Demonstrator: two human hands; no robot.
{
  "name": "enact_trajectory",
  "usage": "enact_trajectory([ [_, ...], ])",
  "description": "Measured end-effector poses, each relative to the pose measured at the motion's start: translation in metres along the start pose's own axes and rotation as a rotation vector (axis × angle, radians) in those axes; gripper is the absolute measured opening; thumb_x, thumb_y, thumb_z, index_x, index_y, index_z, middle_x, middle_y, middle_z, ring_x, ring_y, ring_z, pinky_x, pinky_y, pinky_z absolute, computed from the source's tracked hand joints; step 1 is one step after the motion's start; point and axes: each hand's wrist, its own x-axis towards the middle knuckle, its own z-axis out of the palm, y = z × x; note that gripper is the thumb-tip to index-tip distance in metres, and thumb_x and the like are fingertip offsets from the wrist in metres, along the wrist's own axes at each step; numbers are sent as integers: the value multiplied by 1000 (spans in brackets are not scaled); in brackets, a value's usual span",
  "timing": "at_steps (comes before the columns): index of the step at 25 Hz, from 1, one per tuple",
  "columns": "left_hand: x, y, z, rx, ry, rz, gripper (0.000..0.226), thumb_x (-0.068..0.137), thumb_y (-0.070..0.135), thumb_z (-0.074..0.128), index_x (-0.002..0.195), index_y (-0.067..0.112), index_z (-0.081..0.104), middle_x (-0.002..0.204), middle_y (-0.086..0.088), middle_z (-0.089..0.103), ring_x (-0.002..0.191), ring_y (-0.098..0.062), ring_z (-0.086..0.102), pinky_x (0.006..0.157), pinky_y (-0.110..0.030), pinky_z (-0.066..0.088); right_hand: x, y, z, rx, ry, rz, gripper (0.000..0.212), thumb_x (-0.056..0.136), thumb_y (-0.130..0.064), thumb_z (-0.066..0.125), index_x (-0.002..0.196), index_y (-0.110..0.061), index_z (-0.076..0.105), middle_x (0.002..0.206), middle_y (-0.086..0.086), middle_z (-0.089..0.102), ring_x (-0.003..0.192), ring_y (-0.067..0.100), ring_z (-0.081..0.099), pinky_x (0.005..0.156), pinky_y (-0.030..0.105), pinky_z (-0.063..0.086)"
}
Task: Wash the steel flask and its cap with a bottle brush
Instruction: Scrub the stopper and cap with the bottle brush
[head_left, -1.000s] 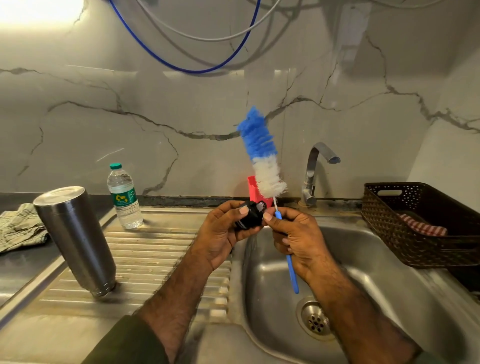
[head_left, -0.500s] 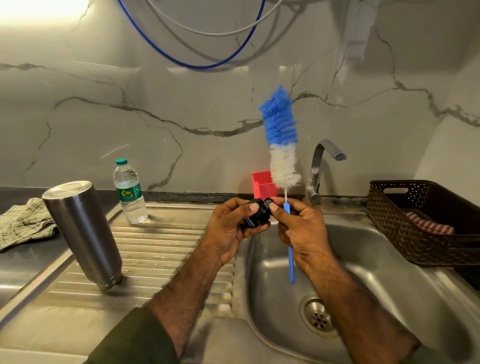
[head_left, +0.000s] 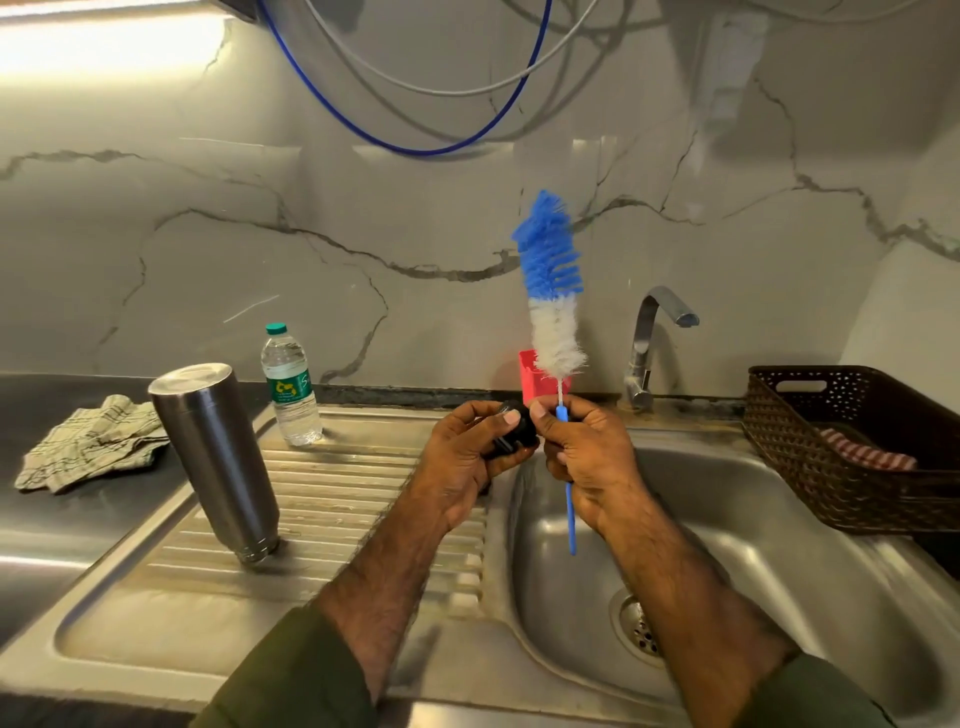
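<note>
both hands over sink, left hand (head_left: 467, 457) fingers gripping cap (head_left: 514, 435), right hand (head_left: 587, 457) clutching upright bottle brush (head_left: 551, 291)

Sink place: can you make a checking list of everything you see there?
Surface: steel sink with ribbed draining board; no water seen running.
Job's things: flask upside down on the draining board; black cap in left hand; brush upright, bristles up.
Clutter: water bottle, checked cloth, red cup, brown basket with a striped cloth inside.
Hands: left hand holds the cap; right hand grips the brush handle.
Cables: blue and grey hoses hang overhead.
Surroundings: marble wall, tap.
</note>
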Motion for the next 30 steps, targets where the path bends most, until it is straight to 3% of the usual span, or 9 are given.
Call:
enact_trajectory([
  [2, -3, 11, -20, 110, -53, -14, 51, 80, 6, 87, 127, 0, 66, 119, -22, 73, 105, -34, 74, 91, -49, 64, 2, 4, 10, -67, -39, 34, 8, 94, -11, 75, 99, -5, 77, 61, 4, 49, 43, 8, 33, 39, 20, 27],
  [4, -11, 26, -41, 277, -46, 19, 63, 73, 11, 90, 131, 3, 68, 117, -18, 74, 103, -32, 71, 96, -49, 58, 2, 9, 24, -121, -77, 59, 12, 96, -12, 73, 100, -1, 76, 62, 4, 50, 41, 7, 32, 38, 19, 24],
  [6, -22, 43, -62, 420, 37, 96, 61, 66, 17, 95, 121, 4, 73, 108, -15, 76, 96, -32, 70, 88, -45, 58, 0, 13, 41, -155, -117, 91, 20, 100, -19, 68, 100, 0, 76, 63, 4, 54, 40, 6, 35, 40, 19, 26],
  [8, -36, 56, -84, 481, 153, 151, 48, 67, 4, 96, 110, 5, 73, 101, -16, 76, 92, -32, 70, 83, -44, 61, -3, 16, 58, -251, -148, 125, 24, 104, -24, 61, 97, -8, 78, 65, 2, 61, 45, 7, 43, 46, 23, 33],
  [12, -62, 58, -121, 704, 334, 119, 51, 56, -3, 99, 93, 11, 66, 88, -10, 76, 81, -24, 73, 76, -42, 62, -9, 30, 91, -308, -202, 169, 24, 104, -14, 57, 93, -5, 76, 66, 9, 62, 43, 10, 38, 48, 25, 29],
  [19, -70, 39, -151, 960, 376, 26, 58, 39, 34, 96, 85, 33, 61, 93, -1, 76, 90, -28, 77, 81, -56, 64, -22, 38, 104, -531, -191, 169, 23, 101, -19, 60, 90, -8, 77, 64, 3, 66, 49, 13, 43, 46, 23, 33],
  [24, -71, 45, -145, 1041, 321, -38, 63, 58, 13, 100, 104, 29, 60, 106, 4, 70, 99, -24, 72, 89, -49, 63, -22, 33, 96, -583, -173, 165, 22, 100, -20, 61, 90, -10, 77, 65, 3, 68, 54, 16, 49, 47, 23, 34],
  [27, -67, 52, -142, 1064, 265, -56, 71, 59, 17, 103, 114, 28, 60, 115, 3, 67, 104, -23, 69, 85, -41, 63, -19, 28, 87, -594, -162, 163, 22, 100, -19, 61, 92, -7, 77, 66, 5, 69, 50, 14, 51, 47, 22, 36],
  [30, -54, 63, -121, 1141, 245, 58, 73, 62, 25, 104, 121, 22, 61, 116, 5, 66, 102, -15, 64, 77, -25, 54, -13, 16, 72, -637, -111, 134, 22, 99, -21, 64, 88, -9, 78, 67, 4, 71, 51, 12, 54, 50, 23, 41],
])
